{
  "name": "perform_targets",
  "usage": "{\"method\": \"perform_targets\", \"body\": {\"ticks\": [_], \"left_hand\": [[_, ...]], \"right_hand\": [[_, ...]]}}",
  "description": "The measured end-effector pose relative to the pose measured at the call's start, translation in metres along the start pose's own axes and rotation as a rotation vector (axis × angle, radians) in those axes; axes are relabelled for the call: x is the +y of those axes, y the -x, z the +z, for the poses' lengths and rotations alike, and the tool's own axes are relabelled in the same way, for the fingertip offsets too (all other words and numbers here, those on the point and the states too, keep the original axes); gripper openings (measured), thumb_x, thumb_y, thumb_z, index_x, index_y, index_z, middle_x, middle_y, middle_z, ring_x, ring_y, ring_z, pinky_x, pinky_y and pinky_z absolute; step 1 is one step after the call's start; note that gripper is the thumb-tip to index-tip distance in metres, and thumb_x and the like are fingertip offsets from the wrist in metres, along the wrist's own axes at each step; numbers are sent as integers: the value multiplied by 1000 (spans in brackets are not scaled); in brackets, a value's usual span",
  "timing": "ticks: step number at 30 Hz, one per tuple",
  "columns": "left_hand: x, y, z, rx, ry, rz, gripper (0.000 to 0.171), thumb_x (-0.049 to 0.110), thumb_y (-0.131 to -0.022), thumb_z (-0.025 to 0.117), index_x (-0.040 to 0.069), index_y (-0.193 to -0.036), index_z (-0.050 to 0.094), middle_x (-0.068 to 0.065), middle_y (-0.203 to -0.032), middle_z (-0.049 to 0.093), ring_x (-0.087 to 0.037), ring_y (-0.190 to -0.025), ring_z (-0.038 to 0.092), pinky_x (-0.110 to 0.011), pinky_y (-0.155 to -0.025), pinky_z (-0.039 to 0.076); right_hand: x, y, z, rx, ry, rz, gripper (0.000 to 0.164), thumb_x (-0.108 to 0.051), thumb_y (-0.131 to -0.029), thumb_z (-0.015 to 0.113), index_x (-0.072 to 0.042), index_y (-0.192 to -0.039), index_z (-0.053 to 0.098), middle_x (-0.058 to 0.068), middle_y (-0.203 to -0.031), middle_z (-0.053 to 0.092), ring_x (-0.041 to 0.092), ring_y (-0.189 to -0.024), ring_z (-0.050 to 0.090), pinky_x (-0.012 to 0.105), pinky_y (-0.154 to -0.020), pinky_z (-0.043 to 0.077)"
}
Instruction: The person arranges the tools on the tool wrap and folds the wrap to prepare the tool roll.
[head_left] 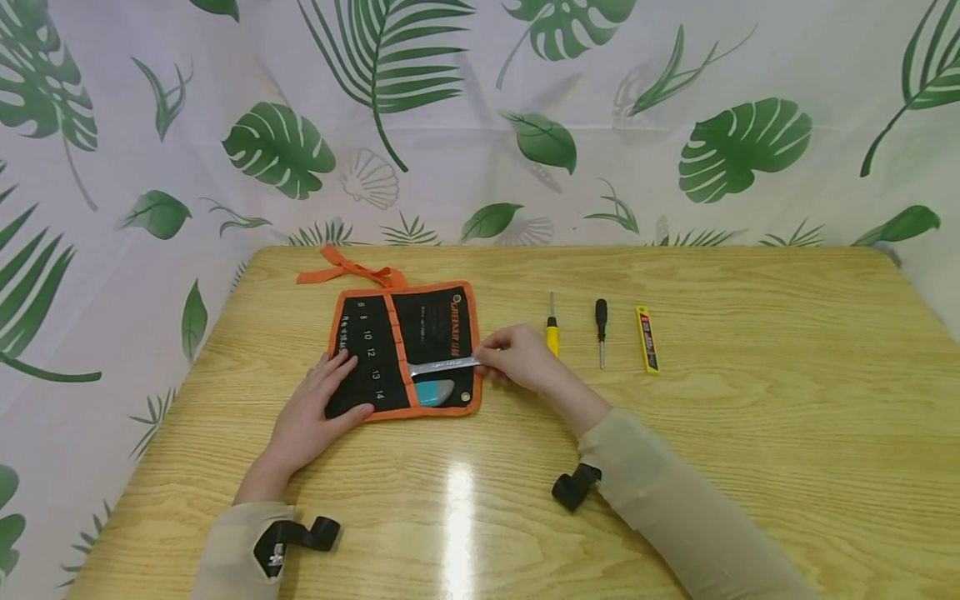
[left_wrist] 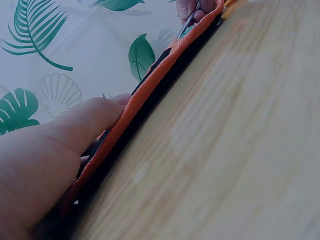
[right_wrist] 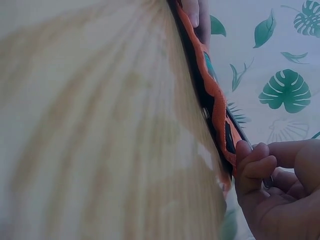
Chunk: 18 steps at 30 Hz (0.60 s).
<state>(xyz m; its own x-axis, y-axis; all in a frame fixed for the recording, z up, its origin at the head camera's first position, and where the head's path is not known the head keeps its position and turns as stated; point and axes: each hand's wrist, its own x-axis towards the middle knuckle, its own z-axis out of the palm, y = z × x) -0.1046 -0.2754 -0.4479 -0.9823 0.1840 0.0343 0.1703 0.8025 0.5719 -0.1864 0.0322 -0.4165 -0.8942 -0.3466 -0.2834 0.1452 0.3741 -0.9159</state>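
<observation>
Lying unfolded on the desk, the orange-trimmed tool pouch is pressed at its left side by the left hand, fingers apart. A wrench, one end at the pouch's middle band, is pinched at the pouch's right edge by the right hand. Right of the pouch, a yellow screwdriver, black screwdriver and yellow case are laid.

Black tool pouch: white numbers 6, 8, 10, 12, 13, 14 from ten o'clock to seven; orange "GREENER" at two. Yellow pack, pouch's three o'clock: print too small to read.
</observation>
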Motion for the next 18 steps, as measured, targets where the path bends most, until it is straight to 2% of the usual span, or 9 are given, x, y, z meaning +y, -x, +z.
{"method": "perform_targets", "body": {"ticks": [12,18], "left_hand": [[0,0,-1,-7,-5,-3,77,49,-87,65,14,-149,36,-8,-156,23,-28,-145,9,-57,-112,14],[-2,-1,0,-9,-6,9,77,49,-87,65,14,-149,36,-7,-156,24,-28,-145,9,-56,-112,13]], "right_hand": [[-2,-3,12,-7,48,-24,17,-14,-92,64,0,-100,71,6,-74,69,12,-56,57,21,-51,46],[-4,-4,16,25,158,-91,16,-15,-93,63,-3,-98,72,4,-76,68,13,-61,58,23,-57,50]]}}
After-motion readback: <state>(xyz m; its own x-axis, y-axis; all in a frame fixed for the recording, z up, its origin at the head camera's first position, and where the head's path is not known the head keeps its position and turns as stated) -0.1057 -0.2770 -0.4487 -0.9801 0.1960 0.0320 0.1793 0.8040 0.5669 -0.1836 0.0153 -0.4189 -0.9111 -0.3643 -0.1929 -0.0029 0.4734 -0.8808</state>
